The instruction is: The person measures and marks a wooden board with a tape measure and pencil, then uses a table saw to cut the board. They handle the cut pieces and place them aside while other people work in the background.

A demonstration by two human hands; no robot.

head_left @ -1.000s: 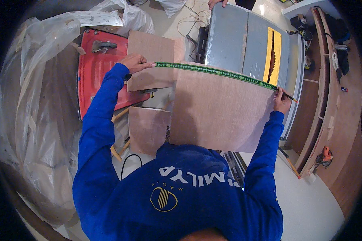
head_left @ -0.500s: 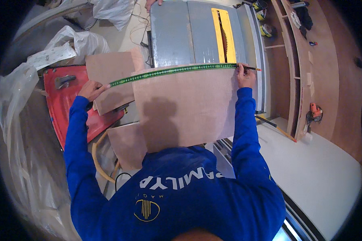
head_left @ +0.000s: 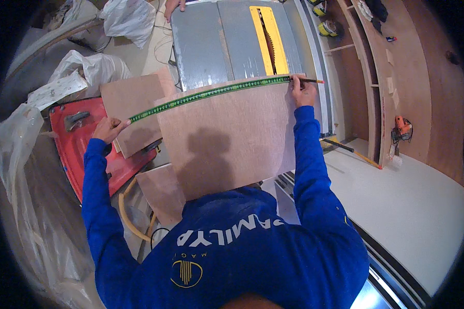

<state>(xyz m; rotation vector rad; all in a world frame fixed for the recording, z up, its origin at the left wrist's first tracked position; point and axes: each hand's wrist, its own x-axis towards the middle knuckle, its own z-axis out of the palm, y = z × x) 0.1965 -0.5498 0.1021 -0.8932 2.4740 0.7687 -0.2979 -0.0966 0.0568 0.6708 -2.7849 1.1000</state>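
Note:
A green tape measure (head_left: 206, 94) is stretched across the far part of a plywood sheet (head_left: 242, 134) in front of me. Its left end is pinched in my left hand (head_left: 109, 129), out past the sheet's left edge, over a smaller board (head_left: 131, 110). My right hand (head_left: 303, 93) is closed on the other end of the tape, near the sheet's far right corner. Those same fingers hold a pencil (head_left: 313, 80), which points to the right. The tape's case is not visible.
Beyond the sheet stands a grey table saw (head_left: 196, 46) with its toothed blade showing in a yellow insert (head_left: 269, 44). Another person's hand (head_left: 174, 7) rests at its far left corner. A red plastic tray (head_left: 75, 147) lies left, an orange power tool (head_left: 402, 127) right.
The whole view has shifted, so the sheet, saw and hands appear slightly farther left. Both hands keep their hold, and the tape stays stretched between them.

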